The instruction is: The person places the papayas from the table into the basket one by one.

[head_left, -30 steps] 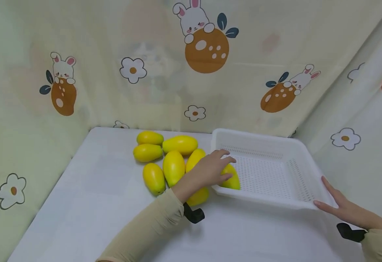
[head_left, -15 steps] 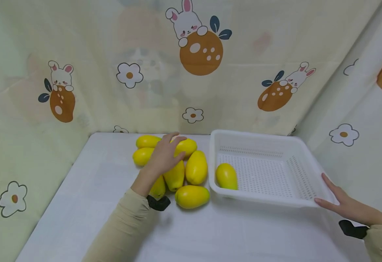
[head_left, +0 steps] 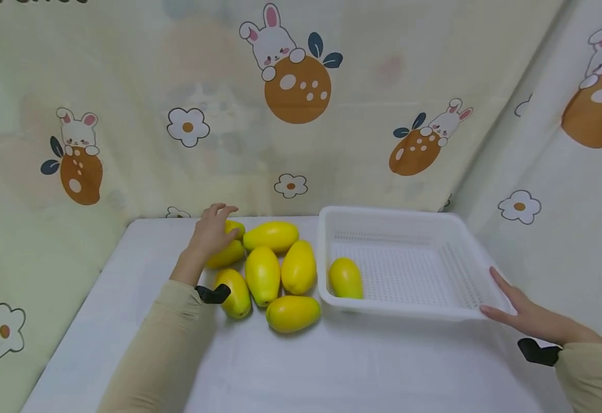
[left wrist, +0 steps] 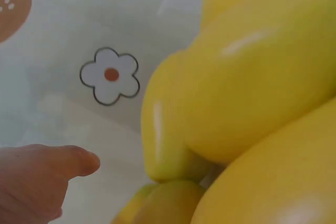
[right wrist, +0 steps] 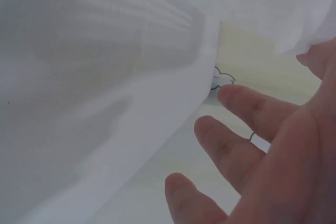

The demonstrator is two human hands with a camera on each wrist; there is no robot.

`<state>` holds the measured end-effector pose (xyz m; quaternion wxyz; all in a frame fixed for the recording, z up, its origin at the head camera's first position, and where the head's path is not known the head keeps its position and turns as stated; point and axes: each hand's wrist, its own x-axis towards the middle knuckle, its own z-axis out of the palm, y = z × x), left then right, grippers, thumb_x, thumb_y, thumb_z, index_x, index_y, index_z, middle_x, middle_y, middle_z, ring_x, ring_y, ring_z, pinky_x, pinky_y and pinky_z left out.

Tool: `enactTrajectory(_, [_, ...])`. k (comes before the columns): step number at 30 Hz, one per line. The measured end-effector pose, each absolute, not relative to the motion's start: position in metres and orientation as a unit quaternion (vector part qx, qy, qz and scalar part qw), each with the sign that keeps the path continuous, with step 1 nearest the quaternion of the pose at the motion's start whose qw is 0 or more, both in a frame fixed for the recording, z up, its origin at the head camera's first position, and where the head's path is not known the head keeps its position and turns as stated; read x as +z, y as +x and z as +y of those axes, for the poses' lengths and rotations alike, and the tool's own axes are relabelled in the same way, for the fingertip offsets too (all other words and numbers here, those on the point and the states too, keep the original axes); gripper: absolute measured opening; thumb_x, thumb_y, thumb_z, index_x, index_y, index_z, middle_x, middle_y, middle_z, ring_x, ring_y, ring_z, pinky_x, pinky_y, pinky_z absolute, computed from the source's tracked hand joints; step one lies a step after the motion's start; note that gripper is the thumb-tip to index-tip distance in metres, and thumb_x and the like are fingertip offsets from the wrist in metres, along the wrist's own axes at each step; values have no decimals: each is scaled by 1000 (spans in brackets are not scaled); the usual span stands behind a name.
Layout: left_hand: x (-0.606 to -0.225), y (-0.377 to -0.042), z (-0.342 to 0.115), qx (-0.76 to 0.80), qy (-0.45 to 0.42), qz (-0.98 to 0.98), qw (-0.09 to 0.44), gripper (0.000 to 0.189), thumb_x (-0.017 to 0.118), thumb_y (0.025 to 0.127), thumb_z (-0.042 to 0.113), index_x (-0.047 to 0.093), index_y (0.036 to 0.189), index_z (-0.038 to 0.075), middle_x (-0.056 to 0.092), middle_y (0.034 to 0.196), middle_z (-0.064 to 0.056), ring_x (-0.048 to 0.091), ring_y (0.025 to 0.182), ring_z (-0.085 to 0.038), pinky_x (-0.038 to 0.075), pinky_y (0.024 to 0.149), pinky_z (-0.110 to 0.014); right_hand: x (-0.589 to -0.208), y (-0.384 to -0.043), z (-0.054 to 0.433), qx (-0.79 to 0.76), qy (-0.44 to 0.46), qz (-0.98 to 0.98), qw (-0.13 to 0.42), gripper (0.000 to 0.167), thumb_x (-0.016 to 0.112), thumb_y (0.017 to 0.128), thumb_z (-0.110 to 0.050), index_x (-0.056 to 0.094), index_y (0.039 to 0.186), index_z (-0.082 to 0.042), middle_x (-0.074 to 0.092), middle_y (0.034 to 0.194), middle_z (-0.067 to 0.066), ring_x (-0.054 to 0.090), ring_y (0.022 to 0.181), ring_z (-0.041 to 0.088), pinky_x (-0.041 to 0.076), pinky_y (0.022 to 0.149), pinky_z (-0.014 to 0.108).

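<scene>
In the head view my left hand (head_left: 209,232) reaches over the two papayas at the back left of a group, a rear papaya (head_left: 236,228) and a front papaya (head_left: 227,255). Its fingers arch loosely above them; no grip shows. The left wrist view has a finger (left wrist: 79,161) apart from the close yellow papayas (left wrist: 252,72). My right hand (head_left: 528,312) rests against the right front corner of a white plastic basket (head_left: 409,310), thumb and forefinger along the rim. In the right wrist view its other fingers (right wrist: 226,145) are spread. One papaya (head_left: 346,278) lies inside the basket.
Several more papayas lie on the white-covered table left of the basket, among them a middle papaya (head_left: 262,275) and a front papaya (head_left: 293,314). A patterned curtain (head_left: 218,166) rises behind the table and along both sides.
My left hand has moved left from above the basket's papaya, across the group, to the back-left papayas. The papaya stays in the basket. My right hand keeps its place at the corner.
</scene>
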<state>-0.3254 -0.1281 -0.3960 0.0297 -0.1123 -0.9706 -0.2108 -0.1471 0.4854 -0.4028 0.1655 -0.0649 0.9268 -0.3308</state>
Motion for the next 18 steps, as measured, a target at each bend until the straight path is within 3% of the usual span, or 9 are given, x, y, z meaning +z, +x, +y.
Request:
enactTrajectory(12, [-415, -357, -149, -216, -96, -971, -44, 54, 59, 92, 28, 39, 142, 17, 28, 150, -19, 25, 136, -41, 28, 106, -64, -408, -149, 487, -338, -63, 924, 168, 92, 52, 96, -27, -25, 148, -20, -21, 152, 31, -13, 135, 57, 13, 91, 80])
enactTrajectory(18, [-417, -365, -154, -223, -110, -965, -77, 56, 58, 92, 28, 38, 143, 14, 28, 149, -21, 24, 136, -43, 28, 109, -61, -409, -150, 484, -329, -66, 927, 168, 92, 51, 97, -25, -25, 147, -18, -19, 151, 34, -5, 133, 61, 17, 89, 81])
